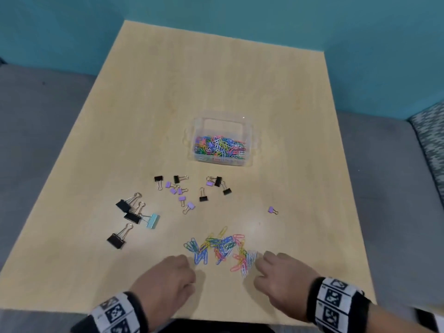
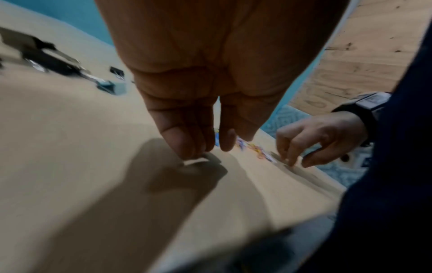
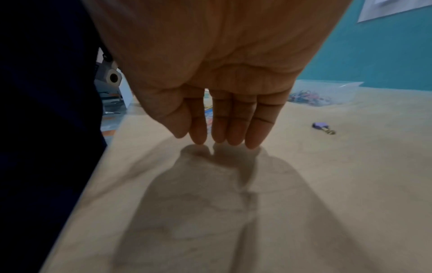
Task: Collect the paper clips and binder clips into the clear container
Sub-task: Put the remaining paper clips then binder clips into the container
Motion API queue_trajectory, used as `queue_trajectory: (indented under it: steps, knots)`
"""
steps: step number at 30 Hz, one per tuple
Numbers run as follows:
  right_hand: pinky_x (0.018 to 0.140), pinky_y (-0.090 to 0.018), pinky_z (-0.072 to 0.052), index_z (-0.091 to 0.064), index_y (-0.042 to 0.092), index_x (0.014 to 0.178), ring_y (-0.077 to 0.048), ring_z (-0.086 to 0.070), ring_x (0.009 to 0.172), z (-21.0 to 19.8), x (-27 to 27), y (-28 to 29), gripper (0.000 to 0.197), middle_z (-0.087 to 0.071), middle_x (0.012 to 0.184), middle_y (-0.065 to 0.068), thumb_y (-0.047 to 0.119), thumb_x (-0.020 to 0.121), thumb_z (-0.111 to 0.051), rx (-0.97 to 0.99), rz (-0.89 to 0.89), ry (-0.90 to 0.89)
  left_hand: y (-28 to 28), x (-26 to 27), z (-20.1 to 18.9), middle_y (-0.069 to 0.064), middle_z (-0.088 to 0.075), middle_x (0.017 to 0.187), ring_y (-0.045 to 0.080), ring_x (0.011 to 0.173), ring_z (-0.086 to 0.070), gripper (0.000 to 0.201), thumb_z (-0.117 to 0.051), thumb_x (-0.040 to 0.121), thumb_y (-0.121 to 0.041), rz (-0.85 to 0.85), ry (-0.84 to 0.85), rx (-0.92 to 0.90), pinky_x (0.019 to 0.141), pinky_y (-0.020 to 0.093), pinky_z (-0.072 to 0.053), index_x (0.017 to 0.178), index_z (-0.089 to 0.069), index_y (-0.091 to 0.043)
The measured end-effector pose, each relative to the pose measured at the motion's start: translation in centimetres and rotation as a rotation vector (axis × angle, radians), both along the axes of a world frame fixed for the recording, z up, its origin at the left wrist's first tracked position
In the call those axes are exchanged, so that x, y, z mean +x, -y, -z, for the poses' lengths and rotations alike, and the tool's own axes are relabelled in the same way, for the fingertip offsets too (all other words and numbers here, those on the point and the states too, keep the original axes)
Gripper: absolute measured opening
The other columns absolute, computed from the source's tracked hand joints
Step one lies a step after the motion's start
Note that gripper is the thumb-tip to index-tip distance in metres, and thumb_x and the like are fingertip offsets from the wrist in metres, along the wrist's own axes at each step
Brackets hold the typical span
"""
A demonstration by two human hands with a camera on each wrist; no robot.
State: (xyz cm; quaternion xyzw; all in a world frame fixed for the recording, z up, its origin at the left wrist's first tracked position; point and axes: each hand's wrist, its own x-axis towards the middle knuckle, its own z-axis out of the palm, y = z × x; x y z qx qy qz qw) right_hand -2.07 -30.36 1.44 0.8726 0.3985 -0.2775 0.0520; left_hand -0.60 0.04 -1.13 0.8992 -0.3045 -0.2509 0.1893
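Observation:
A clear container (image 1: pixel 223 120) holding many coloured paper clips stands mid-table; it shows in the right wrist view as the container (image 3: pixel 327 88). A loose pile of coloured paper clips (image 1: pixel 223 248) lies near the front edge. My left hand (image 1: pixel 175 270) is at the pile's left side and my right hand (image 1: pixel 266 263) at its right side. Both have relaxed fingers pointing down, tips at the tabletop, holding nothing. The wrist views show the left hand (image 2: pixel 205 146) and right hand (image 3: pixel 219 140) empty. Black binder clips (image 1: pixel 123 205), a light blue one (image 1: pixel 153 221) and small purple ones (image 1: pixel 179 191) lie scattered.
The wooden table (image 1: pixel 288 92) stands against a teal wall, with grey seating on both sides. A lone purple binder clip (image 1: pixel 272 209) lies right of the others. More small black clips (image 1: pixel 217 181) lie just in front of the container.

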Motion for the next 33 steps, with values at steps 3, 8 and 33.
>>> queue_trajectory:
  steps: [3, 8, 33]
  knots:
    - [0.057, -0.034, -0.044, -0.051, 0.022, 0.084, -0.026, -0.049, 0.079, 0.6, 0.3, -2.7, 0.021, -0.053, 0.09, -0.003, 0.027, 0.066, -0.061, 0.035, 0.003, 0.057, 2.1, -0.4, 0.9, -0.013, -0.053, 0.095, 0.011, 0.082, -0.053, 0.017, -0.049, 0.08, -0.04, 0.019, 0.094, -0.016, 0.073, 0.022, -0.045, 0.09, -0.06, -0.032]
    - [0.056, -0.034, -0.046, -0.052, 0.022, 0.092, -0.025, -0.051, 0.081, 0.9, 1.9, -5.8, 0.026, -0.056, 0.093, -0.002, 0.023, 0.067, -0.06, 0.148, 0.121, 0.155, 3.5, 1.8, 0.6, -0.005, -0.054, 0.098, 0.021, 0.084, -0.054, 0.016, -0.051, 0.082, -0.032, -0.116, 0.142, -0.027, 0.072, 0.035, -0.052, 0.092, -0.06, -0.025]
    - [0.07, -0.038, -0.042, -0.053, 0.009, 0.108, -0.032, -0.042, 0.095, 3.0, 3.7, -7.2, 0.05, -0.048, 0.109, -0.012, -0.012, 0.062, -0.049, 0.232, 0.611, 0.112, 6.5, 3.4, 2.3, 0.0, -0.053, 0.093, 0.021, 0.078, -0.046, 0.037, -0.083, 0.058, -0.015, -0.25, 0.28, 0.097, 0.058, 0.026, -0.045, 0.089, -0.067, -0.025]
